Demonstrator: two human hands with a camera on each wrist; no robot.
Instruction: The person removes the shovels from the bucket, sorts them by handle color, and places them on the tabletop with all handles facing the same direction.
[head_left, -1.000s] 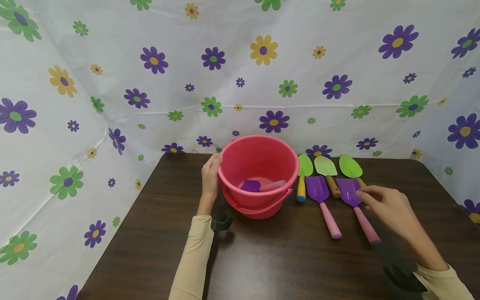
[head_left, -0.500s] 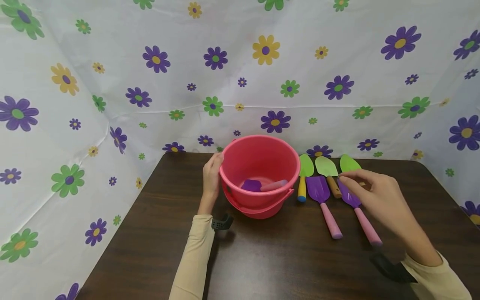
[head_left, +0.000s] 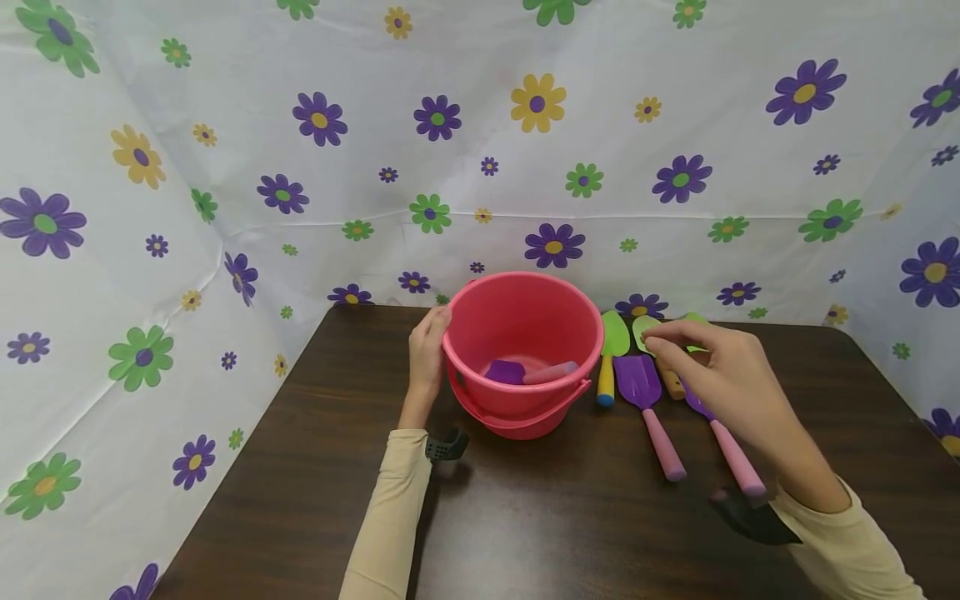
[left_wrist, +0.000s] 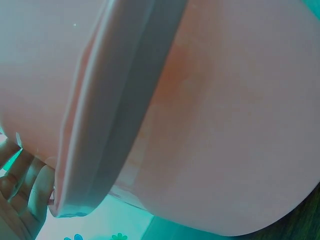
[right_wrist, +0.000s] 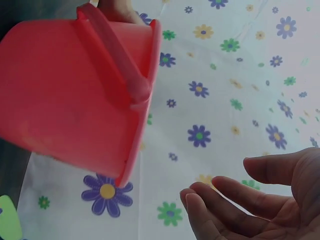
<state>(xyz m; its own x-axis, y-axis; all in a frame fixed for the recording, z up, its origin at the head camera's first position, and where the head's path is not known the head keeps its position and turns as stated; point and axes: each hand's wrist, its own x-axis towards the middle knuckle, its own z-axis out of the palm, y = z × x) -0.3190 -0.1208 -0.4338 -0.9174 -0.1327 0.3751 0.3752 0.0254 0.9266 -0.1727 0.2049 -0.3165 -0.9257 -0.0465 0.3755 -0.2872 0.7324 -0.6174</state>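
A pink bucket (head_left: 517, 408) stands on the table, its handle hanging at the front. My left hand (head_left: 427, 354) holds its left rim. Inside lie a purple blade (head_left: 504, 372) and a pink handle (head_left: 551, 372). My right hand (head_left: 723, 379) hovers above the garden trowels right of the bucket; in the right wrist view its bent fingers and thumb are apart with nothing between them. It partly hides a pale green trowel with a wooden handle (head_left: 672, 382), a purple shovel with a pink handle (head_left: 737, 457) and a green blade (head_left: 696, 317).
Between bucket and right hand lie a green trowel with a yellow handle (head_left: 615, 335) and another purple shovel (head_left: 637, 381). The dark wooden table (head_left: 525, 517) runs back to a flowered cloth (head_left: 465, 183), which also rises along the left and right sides.
My right hand has moved left and slightly up, from over the right purple shovel toward the pale green trowel. The left hand and the bucket stay where they were.
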